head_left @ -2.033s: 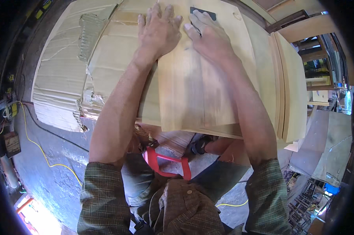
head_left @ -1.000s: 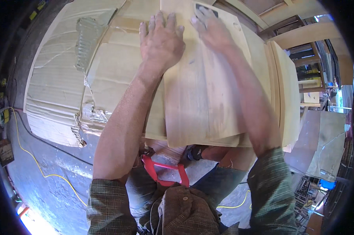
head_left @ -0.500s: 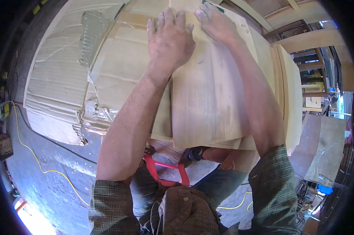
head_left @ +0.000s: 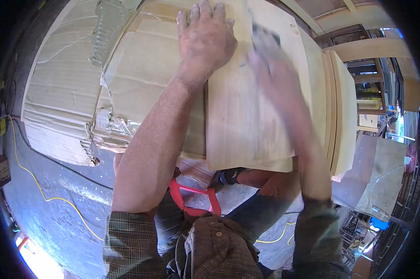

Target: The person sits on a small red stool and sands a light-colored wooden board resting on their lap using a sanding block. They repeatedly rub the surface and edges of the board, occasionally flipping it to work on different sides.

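A pale wooden board lies flat in front of me on a cardboard-covered surface. My left hand presses flat on the board's left side near its far end, fingers spread and dusty. Blurred by motion, my right hand is over the right part of the board. Its fingers rest on a dark flat piece, which looks like sandpaper, mostly hidden under them. A small dark mark shows on the wood between the hands. A round knot lies near the far right corner.
Torn, taped cardboard spreads to the left. More pale boards stand along the right side, near wooden framing. A red strap-like frame is between my legs. A yellow cord crosses the concrete floor.
My right hand has come nearer to me along the board, with the dark piece under its fingers. My left hand stays flat at nearly the same place. The view has shifted slightly.
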`<state>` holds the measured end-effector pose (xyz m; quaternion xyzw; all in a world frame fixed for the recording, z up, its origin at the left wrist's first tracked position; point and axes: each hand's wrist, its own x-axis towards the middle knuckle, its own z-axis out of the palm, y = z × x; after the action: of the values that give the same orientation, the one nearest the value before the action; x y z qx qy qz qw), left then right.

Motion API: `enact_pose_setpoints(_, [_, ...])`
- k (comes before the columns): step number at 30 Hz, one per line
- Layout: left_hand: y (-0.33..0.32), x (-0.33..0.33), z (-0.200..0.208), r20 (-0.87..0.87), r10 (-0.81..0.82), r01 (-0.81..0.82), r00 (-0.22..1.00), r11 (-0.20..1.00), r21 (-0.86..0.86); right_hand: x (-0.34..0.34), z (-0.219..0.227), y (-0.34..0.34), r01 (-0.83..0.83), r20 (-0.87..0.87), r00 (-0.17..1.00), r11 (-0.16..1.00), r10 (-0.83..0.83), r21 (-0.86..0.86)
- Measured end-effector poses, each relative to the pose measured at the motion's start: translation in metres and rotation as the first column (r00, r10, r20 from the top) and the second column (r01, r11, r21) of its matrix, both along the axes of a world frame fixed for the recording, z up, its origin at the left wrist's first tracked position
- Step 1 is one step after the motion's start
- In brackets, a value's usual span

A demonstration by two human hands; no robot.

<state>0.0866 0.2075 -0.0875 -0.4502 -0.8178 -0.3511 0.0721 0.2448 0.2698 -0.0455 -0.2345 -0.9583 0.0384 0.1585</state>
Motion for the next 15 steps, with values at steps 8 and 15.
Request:
enact_pose_setpoints(8, [-0.004, -0.003, 0.01, 0.035, -0.05, 0.053, 0.998, 0.995, -0.086, -0.028, -0.01, 0.053, 0.024, -0.061, 0.998, 0.991, -0.032, -0.129])
enact_pose_setpoints(15, [0.0, 0.001, 0.003, 0.019, -0.017, 0.019, 1.0, 0.998, -0.068, 0.086, 0.011, -0.075, -0.051, 0.058, 0.997, 0.998, 0.053, -0.04])
